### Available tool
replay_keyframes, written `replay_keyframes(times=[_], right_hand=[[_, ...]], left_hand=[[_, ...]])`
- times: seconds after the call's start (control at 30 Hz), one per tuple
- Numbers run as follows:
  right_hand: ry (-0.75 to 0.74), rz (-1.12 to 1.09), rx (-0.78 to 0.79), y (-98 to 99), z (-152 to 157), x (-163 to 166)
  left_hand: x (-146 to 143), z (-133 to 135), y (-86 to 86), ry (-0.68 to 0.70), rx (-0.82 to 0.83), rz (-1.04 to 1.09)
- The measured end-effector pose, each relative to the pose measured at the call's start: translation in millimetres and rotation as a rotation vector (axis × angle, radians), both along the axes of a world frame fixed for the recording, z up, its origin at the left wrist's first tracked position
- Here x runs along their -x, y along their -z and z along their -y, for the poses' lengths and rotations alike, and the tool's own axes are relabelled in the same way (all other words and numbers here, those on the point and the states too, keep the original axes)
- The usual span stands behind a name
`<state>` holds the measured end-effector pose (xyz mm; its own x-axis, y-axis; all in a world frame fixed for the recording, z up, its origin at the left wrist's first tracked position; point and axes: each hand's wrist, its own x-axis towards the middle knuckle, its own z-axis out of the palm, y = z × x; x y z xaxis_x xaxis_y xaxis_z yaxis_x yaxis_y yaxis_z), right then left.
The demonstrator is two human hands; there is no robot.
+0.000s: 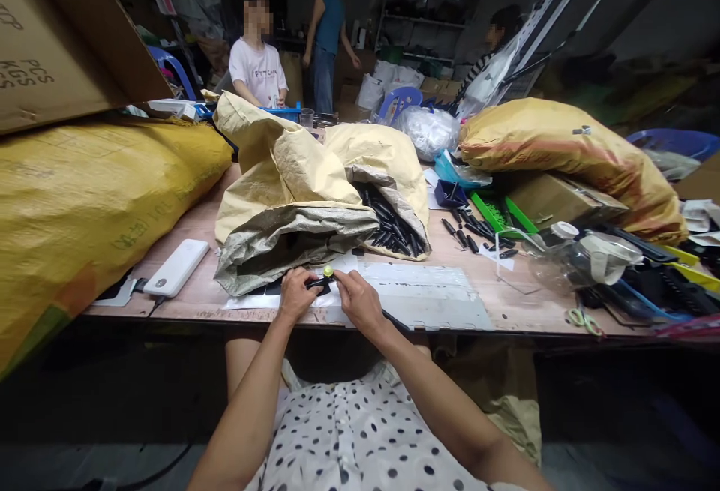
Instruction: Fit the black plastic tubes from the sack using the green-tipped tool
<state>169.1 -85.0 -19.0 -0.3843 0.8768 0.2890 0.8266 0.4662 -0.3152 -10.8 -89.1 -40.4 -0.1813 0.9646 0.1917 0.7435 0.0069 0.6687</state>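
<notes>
My left hand [295,294] is closed around a small black slender part [318,282] at the table's near edge. Close against this part is a small round yellow-green piece [328,271]. My right hand [361,300] has its fingers pinched together just right of that piece; what they hold is hidden. Behind my hands lies an open paper sack [247,251] with a grey lining and a dark mouth. A second sack [405,154] beside it spills many black slender parts [388,225]. Under my right hand is a flat grey-white board [433,296].
A white power bank [176,267] lies left, by a large yellow sack [101,199]. On the right are loose black parts [466,239], a green tray [523,215], a clear plastic jar [585,258] and scissors [585,321]. Several people are across the table.
</notes>
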Motion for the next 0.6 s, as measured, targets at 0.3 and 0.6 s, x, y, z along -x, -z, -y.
replay_keyframes(times=[0.3,0.6], right_hand=[[0.095,0.144,-0.076,4.5,-57.0,-5.7],[0.11,0.173,-0.088,20.3,-56.5,-1.2]], left_hand=[[1.3,1.5,2.3,0.001,-0.022,-0.092],[11.8,2.3,9.8,0.045,-0.046,-0.046]])
